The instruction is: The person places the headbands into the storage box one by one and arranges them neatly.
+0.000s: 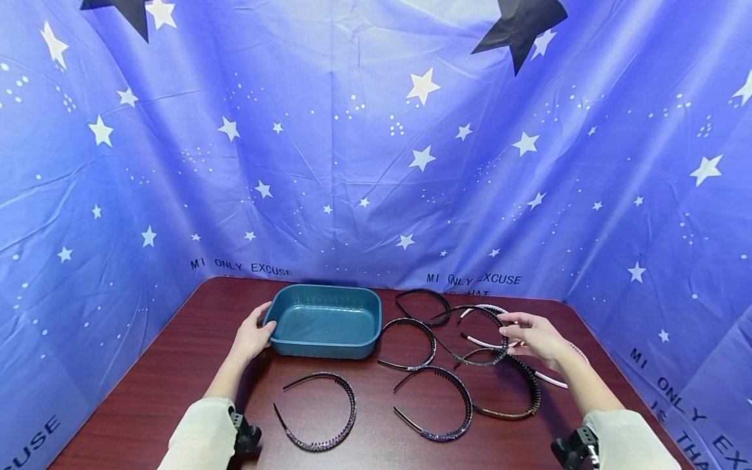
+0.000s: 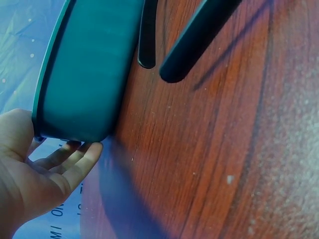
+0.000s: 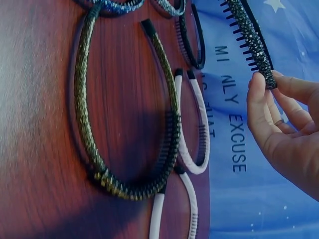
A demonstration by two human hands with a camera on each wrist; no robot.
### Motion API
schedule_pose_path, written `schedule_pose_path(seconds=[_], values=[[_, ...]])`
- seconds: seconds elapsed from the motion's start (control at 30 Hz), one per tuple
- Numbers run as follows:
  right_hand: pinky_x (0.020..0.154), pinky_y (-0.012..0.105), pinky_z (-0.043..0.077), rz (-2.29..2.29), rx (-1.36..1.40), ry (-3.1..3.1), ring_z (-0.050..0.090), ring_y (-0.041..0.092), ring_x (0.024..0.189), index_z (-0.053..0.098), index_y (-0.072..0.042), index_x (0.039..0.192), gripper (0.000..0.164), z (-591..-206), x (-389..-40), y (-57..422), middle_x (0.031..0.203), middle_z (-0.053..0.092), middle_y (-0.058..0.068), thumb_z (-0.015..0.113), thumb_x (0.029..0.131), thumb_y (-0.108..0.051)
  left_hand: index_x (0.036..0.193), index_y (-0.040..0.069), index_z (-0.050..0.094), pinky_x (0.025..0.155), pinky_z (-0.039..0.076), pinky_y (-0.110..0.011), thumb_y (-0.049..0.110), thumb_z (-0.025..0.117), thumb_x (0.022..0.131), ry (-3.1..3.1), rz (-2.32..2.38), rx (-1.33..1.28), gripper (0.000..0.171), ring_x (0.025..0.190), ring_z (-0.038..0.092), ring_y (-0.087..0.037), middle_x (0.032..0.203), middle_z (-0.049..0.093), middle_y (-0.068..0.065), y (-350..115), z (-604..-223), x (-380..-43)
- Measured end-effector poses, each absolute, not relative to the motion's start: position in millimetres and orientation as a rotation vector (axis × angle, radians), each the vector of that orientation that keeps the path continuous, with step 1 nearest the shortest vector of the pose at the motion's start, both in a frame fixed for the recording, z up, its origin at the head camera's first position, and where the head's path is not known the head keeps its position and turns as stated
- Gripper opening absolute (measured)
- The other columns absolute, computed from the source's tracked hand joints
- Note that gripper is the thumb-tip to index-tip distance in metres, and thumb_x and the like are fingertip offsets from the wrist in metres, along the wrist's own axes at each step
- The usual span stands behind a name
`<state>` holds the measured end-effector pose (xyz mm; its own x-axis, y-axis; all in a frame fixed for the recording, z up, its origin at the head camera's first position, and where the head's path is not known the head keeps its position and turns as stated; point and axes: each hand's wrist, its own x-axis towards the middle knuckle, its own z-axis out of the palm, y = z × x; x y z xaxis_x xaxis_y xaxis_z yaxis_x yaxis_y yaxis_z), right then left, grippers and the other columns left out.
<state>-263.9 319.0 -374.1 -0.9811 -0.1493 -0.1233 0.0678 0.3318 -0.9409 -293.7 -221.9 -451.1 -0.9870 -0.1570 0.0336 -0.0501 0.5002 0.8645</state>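
Observation:
My left hand (image 1: 251,338) grips the left end of a teal plastic basin (image 1: 323,350), thumb at the rim and fingers against its outer wall. No things lie inside the basin. Over the right side of the table, my right hand (image 1: 537,339) pinches a black glittery toothed headband (image 3: 249,37) between thumb and fingers, raised above the other headbands. Below it lie a gold-brown braided headband (image 3: 84,94) and a white headband (image 3: 204,119). Another pale headband (image 3: 192,199), partly behind the right forearm in the head view, is also there.
Nearer the front lie a purple glittery headband (image 1: 354,411) and a blue glittery headband (image 1: 469,405). A silvery headband (image 1: 434,346) sits right beside the basin, with a black headband (image 1: 449,307) behind it. A blue star-printed cloth (image 1: 352,163) hangs round the table (image 1: 235,450).

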Motion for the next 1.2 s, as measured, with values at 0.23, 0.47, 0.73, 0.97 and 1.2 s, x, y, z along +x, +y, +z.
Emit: schedule_pose_path(seconds=[0.23, 0.47, 0.73, 0.97, 1.2], values=[[0.067, 0.026, 0.055, -1.721, -0.073, 2.379, 0.055, 0.011, 0.076, 0.036, 0.012, 0.134, 0.056, -373.6, -270.8, 301.9, 0.087, 0.057, -0.005, 0.06, 0.089, -0.01, 0.143, 0.006, 0.034, 0.06, 0.054, -0.029, 0.008, 0.047, 0.093, -2.62, -1.52, 0.185, 0.052, 0.067, 0.058, -0.015, 0.126, 0.047, -0.03, -223.0, -452.6, -294.3], [0.067, 0.027, 0.056, -1.729, -0.071, 2.36, 0.058, 0.011, 0.076, 0.038, 0.01, 0.135, 0.055, -371.1, -275.1, 286.5, 0.092, 0.058, -0.003, 0.06, 0.089, -0.011, 0.143, 0.005, 0.034, 0.063, 0.056, -0.033, 0.009, 0.047, 0.093, -2.616, -1.532, 0.183, 0.052, 0.072, 0.06, -0.018, 0.127, 0.047, -0.03, -221.4, -451.4, -293.6], [0.067, 0.027, 0.056, -1.742, -0.059, 2.348, 0.058, 0.009, 0.073, 0.039, 0.007, 0.135, 0.055, -369.5, -279.3, 273.8, 0.088, 0.058, -0.004, 0.061, 0.089, -0.013, 0.143, 0.006, 0.034, 0.063, 0.055, -0.032, 0.009, 0.048, 0.093, -2.614, -1.533, 0.188, 0.051, 0.075, 0.061, -0.02, 0.127, 0.046, -0.031, -221.6, -451.3, -294.2], [0.068, 0.028, 0.056, -1.774, -0.045, 2.331, 0.058, 0.009, 0.073, 0.041, 0.008, 0.134, 0.053, -370.0, -283.2, 266.4, 0.087, 0.058, -0.004, 0.061, 0.088, -0.011, 0.143, 0.007, 0.034, 0.063, 0.055, -0.032, 0.01, 0.048, 0.093, -2.615, -1.53, 0.185, 0.052, 0.079, 0.062, -0.023, 0.13, 0.045, -0.03, -222.0, -453.3, -296.3], [0.07, 0.032, 0.056, -1.782, -0.081, 2.333, 0.057, 0.01, 0.073, 0.041, 0.009, 0.133, 0.051, -371.1, -287.6, 257.8, 0.085, 0.057, -0.003, 0.059, 0.088, -0.008, 0.143, 0.007, 0.034, 0.063, 0.056, -0.032, 0.01, 0.048, 0.093, -2.607, -1.536, 0.181, 0.052, 0.079, 0.062, -0.023, 0.129, 0.046, -0.031, -222.6, -454.7, -296.3]])
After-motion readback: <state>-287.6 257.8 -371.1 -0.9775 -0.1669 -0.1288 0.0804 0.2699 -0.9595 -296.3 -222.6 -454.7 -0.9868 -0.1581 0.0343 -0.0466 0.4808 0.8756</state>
